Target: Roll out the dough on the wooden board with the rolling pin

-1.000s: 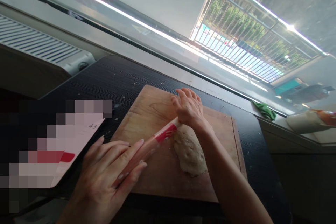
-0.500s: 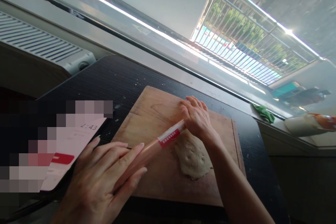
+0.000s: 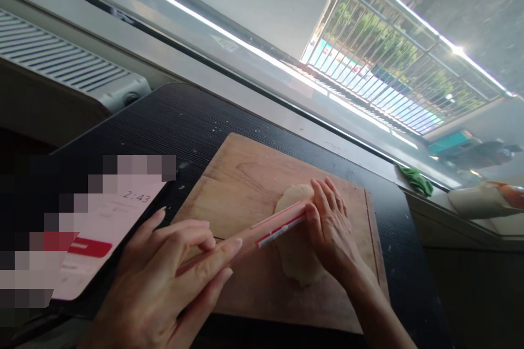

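A wooden rolling pin (image 3: 250,237) with a red and white label lies slantwise across a flattened piece of pale dough (image 3: 301,267). My left hand (image 3: 176,272) holds the pin's near left end, its fingers over the top and the thumb along the near side. My right hand (image 3: 331,223) grips the other end, which its fingers and palm hide. Dough shows on both sides of the pin, on a wooden board (image 3: 221,191).
The board rests on a dark table (image 3: 164,120) with white specks. A phone (image 3: 102,229), partly pixelated, stands at the left. Behind are a radiator (image 3: 73,65) and a window sill with a green cloth (image 3: 415,179) and a pale container (image 3: 475,199).
My right hand and its end of the rolling pin have come nearer and to the right, from the dough's far edge to across it. The pin's label has turned. The dough looks longer and smoother.
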Available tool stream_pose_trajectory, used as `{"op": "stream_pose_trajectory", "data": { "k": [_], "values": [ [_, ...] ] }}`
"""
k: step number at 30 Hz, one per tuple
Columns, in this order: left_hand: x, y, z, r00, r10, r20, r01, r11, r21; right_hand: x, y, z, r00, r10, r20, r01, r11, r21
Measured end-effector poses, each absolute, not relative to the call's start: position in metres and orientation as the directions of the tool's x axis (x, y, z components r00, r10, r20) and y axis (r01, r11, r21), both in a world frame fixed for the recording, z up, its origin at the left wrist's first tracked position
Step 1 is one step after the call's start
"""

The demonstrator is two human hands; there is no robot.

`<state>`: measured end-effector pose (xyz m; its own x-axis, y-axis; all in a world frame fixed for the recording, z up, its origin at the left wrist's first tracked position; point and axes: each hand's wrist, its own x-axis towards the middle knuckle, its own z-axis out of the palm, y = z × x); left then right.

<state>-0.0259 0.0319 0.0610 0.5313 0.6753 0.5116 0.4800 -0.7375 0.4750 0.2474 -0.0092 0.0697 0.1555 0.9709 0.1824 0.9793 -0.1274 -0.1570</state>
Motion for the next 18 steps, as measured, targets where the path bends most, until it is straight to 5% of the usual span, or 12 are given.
{"op": "stream_pose_trajectory", "data": {
  "k": [8,18],
  "values": [
    [-0.034,0.039,0.037,0.544,0.697,0.467,0.566,-0.716,0.409,0.231,0.077,0.077,0.165,0.981,0.101,0.981,-0.152,-0.120],
    [-0.028,0.020,0.047,0.588,0.652,0.478,0.479,-0.758,0.443,0.251,-0.007,0.066,0.158,0.963,0.217,0.981,-0.129,-0.142]
  ]
}}
